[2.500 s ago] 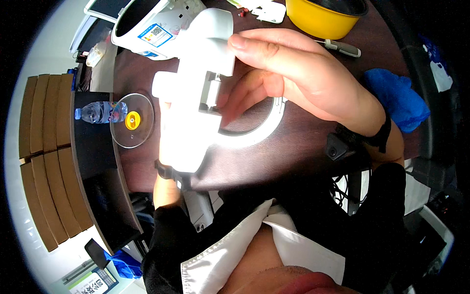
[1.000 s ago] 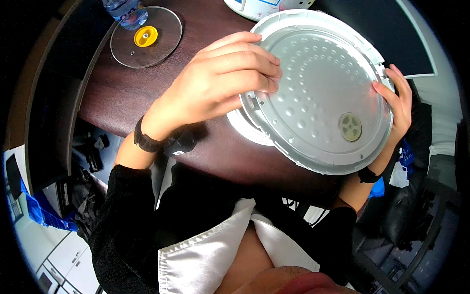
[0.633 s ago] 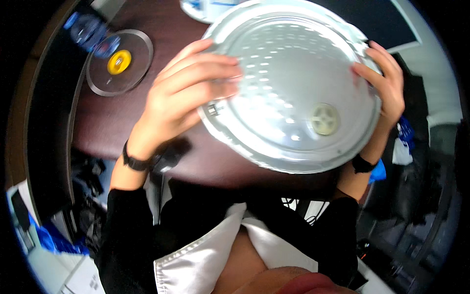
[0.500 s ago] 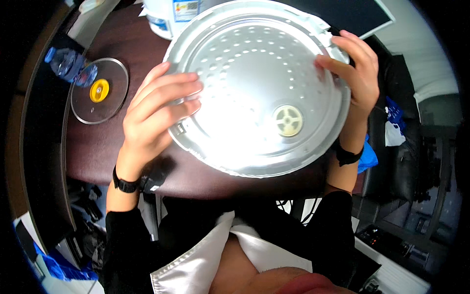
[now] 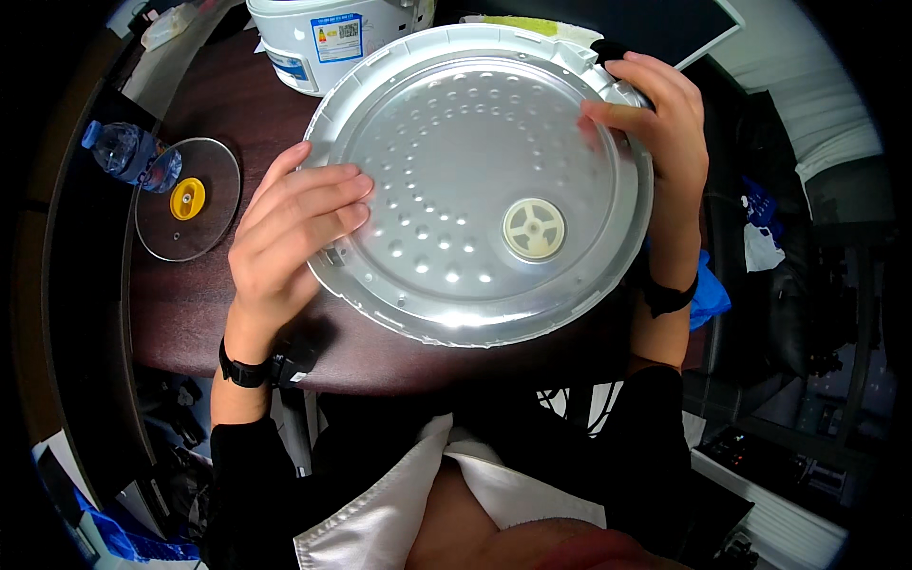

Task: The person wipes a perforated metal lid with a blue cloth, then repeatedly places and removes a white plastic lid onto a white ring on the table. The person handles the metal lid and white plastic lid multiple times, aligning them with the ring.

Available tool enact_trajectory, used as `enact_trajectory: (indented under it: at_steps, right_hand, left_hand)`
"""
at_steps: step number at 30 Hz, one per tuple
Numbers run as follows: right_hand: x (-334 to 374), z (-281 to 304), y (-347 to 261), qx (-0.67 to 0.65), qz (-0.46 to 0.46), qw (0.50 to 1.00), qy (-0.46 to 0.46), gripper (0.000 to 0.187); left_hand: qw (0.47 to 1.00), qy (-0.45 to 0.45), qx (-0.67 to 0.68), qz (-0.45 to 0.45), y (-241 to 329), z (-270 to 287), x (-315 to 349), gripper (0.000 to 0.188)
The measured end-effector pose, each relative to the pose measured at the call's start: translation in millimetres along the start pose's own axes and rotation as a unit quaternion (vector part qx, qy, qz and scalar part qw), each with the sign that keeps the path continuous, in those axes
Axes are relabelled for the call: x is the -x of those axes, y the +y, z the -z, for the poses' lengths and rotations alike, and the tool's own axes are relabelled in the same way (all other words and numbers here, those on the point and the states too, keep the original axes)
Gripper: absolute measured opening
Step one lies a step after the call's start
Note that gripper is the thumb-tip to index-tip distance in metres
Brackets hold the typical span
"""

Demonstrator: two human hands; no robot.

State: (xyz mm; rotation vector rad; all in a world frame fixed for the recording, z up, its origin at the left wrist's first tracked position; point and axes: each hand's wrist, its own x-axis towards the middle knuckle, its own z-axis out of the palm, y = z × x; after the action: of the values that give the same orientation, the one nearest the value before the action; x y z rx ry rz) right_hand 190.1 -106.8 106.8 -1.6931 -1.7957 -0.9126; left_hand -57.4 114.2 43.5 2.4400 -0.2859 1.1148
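Observation:
Between my hands is a rice cooker lid (image 5: 456,171), round and pale-rimmed. Its dimpled metal inner face is turned up toward me, with a cream spoked vent piece (image 5: 533,229) low on the right. My left hand (image 5: 290,233) grips the left rim, fingers lying over the metal and the thumb hidden beneath. On the upper right, my right hand (image 5: 665,119) is closed around the rim beside a notched part. The lid is tilted over the dark table, and its underside is hidden.
A white rice cooker body (image 5: 328,47) with a blue-edged label stands behind the lid. To the left lie a glass lid (image 5: 214,223) with a yellow knob and a blue-capped plastic bottle (image 5: 133,157). The brown tabletop (image 5: 380,366) ends near my body; a dark screen (image 5: 655,24) is at the far right.
The lid has shifted slightly left and toward me, both hands still on it. Glare on its metal face has faded, and more of the rice cooker body shows behind.

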Motion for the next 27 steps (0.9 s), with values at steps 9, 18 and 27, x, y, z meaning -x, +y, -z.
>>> enact_trajectory:
  at_steps: [9,18,27]
  right_hand:
    - [38.3,-17.8,27.8,-0.221,-0.097,0.953,-0.183,0.035]
    - [51.4,-76.9,14.8,-0.479,-0.339,0.792,-0.17,0.045]
    - [57.8,-84.9,-10.6,-0.487,-0.493,0.658,-0.294,0.064]
  left_hand:
    - [0.89,0.042,0.299,0.343,-2.4,0.8,32.1,0.041]
    - [0.738,0.028,0.463,0.49,-35.0,-10.1,17.6,0.042]
    - [0.66,-0.124,0.446,0.592,-52.0,1.7,36.9,0.045]
